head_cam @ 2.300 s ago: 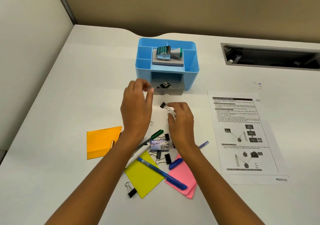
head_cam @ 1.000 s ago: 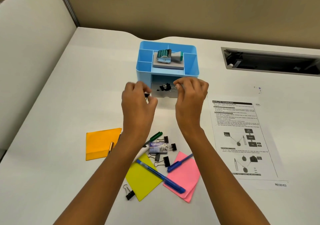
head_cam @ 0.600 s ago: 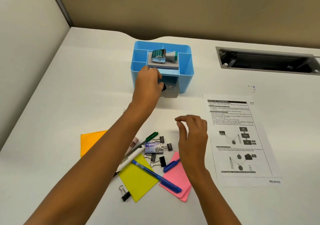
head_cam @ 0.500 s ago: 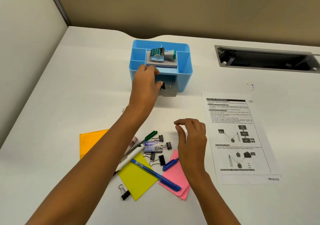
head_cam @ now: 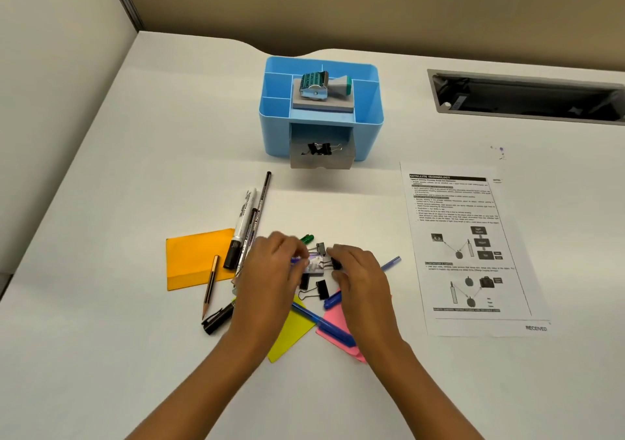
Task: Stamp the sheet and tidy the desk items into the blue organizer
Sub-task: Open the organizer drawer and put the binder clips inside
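The right hand (head_cam: 358, 275) seemed to pinch a black binder clip (head_cam: 336, 263). The left hand (head_cam: 270, 270) had its fingers curled over a small box (head_cam: 314, 268), too blurred to tell the grip. Spare clips (head_cam: 323, 289) lay just under both sets of fingertips. The blue organizer (head_cam: 274, 135) stood well beyond the fingers, drawer (head_cam: 321, 163) open. Better to pinch the black body than the wire loops, and to lift clear of the blue pen (head_cam: 324, 323).

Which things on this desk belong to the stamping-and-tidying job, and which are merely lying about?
Part of the job: blue organizer, stamp, printed sheet, binder clips, blue pen, pencil, marker, sticky notes.

Just lying about: cable slot in the desk, ink specks beyond the sheet, partition wall.
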The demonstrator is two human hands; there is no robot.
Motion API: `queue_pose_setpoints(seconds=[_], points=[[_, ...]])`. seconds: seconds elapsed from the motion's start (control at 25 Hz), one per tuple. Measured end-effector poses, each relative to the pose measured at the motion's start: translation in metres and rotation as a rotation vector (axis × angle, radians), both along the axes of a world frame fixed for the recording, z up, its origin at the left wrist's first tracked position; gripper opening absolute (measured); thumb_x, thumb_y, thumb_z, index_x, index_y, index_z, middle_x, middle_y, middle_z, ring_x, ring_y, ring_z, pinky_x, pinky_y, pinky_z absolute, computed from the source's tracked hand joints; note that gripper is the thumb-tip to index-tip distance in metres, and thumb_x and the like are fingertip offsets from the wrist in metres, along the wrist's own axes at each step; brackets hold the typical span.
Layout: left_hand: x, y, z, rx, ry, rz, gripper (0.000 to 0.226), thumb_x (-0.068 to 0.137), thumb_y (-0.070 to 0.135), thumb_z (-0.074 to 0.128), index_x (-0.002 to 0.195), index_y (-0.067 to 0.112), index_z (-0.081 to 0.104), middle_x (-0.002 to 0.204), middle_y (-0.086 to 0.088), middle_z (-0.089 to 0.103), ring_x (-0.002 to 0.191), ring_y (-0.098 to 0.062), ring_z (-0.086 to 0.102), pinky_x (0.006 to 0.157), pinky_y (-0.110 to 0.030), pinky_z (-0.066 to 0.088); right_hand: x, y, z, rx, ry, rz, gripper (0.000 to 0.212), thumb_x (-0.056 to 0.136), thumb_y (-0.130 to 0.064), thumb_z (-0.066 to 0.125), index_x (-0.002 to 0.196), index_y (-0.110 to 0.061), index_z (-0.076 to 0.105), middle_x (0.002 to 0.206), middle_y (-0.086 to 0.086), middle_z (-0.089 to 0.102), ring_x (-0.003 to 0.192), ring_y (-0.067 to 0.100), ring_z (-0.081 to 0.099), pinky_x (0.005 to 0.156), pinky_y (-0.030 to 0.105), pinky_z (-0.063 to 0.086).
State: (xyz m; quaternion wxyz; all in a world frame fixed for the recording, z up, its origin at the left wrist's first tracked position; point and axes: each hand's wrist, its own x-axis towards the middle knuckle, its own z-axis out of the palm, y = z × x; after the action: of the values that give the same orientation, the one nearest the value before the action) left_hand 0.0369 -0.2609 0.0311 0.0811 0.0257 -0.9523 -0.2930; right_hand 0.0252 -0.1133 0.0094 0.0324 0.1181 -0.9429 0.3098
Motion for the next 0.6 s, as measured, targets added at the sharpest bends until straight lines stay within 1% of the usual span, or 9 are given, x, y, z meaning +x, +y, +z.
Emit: queue_pose_setpoints(seconds=[0.04,0.12,0.24,0.36,0.44,0.52,0.6], points=[[0.007,0.0,-0.005,-0.052,-0.016,-0.012,0.012,0.081,0.014,0.071,0.086,0.021,0.062,0.086,0.004,0.06,0.084,-0.015,0.048,0.07,-0.024,0.038,0.0,0.001,-0.001,0.014,0.014,0.011,0.04,0.073,0.011,0.07,0.11,-0.004,0.067,0.106,0.011,0.068,0.099,0.026,0.062,0.087,0.026,0.045],[0.014,-0.001,-0.008,-0.128,-0.021,-0.02,0.014,0.076,0.015,0.075,0.082,0.022,0.064,0.082,0.005,0.062,0.083,-0.019,0.05,0.07,-0.028,0.036,-0.001,0.003,-0.001,0.03,0.036,0.036,0.037,0.072,0.011,0.071,0.106,-0.003,0.067,0.1,0.012,0.069,0.093,0.027,0.064,0.083,0.029,0.05],[0.016,-0.003,-0.008,-0.2,0.007,-0.022,0.018,0.068,0.018,0.081,0.081,0.021,0.07,0.081,0.004,0.066,0.083,-0.023,0.055,0.066,-0.033,0.039,-0.002,0.005,-0.001,0.051,0.037,0.027,0.032,0.071,0.012,0.071,0.099,-0.004,0.068,0.092,0.009,0.068,0.085,0.025,0.063,0.073,0.025,0.049],[0.016,-0.003,-0.01,-0.24,-0.002,-0.042,0.027,0.061,0.023,0.085,0.086,0.022,0.074,0.084,0.003,0.068,0.085,-0.026,0.057,0.066,-0.037,0.043,-0.002,0.008,-0.001,0.025,0.014,-0.013,0.03,0.073,0.012,0.069,0.099,-0.003,0.068,0.092,0.01,0.067,0.086,0.025,0.062,0.076,0.017,0.041],[0.016,-0.004,-0.011,-0.259,-0.008,-0.053,0.03,0.061,0.025,0.085,0.088,0.023,0.074,0.086,0.003,0.069,0.086,-0.026,0.058,0.067,-0.037,0.044,-0.002,0.012,0.0,-0.001,0.0,-0.048,0.029,0.075,0.012,0.066,0.1,-0.003,0.067,0.095,0.01,0.067,0.088,0.025,0.062,0.078,0.013,0.035],[0.016,-0.005,-0.011,-0.276,0.014,-0.073,0.025,0.063,0.027,0.084,0.086,0.024,0.074,0.086,0.004,0.069,0.085,-0.026,0.058,0.067,-0.037,0.043,-0.002,0.017,0.002,-0.028,-0.002,-0.077,0.027,0.078,0.011,0.065,0.101,-0.004,0.067,0.097,0.01,0.066,0.089,0.024,0.062,0.081,0.01,0.032],[0.016,-0.007,-0.011,-0.29,0.043,-0.091,0.02,0.066,0.028,0.082,0.083,0.025,0.073,0.085,0.005,0.069,0.084,-0.025,0.058,0.067,-0.037,0.042,-0.001,0.021,0.008,-0.055,-0.012,-0.112,0.025,0.082,0.006,0.064,0.104,-0.005,0.066,0.101,0.009,0.066,0.093,0.022,0.061,0.083,0.012,0.036]])
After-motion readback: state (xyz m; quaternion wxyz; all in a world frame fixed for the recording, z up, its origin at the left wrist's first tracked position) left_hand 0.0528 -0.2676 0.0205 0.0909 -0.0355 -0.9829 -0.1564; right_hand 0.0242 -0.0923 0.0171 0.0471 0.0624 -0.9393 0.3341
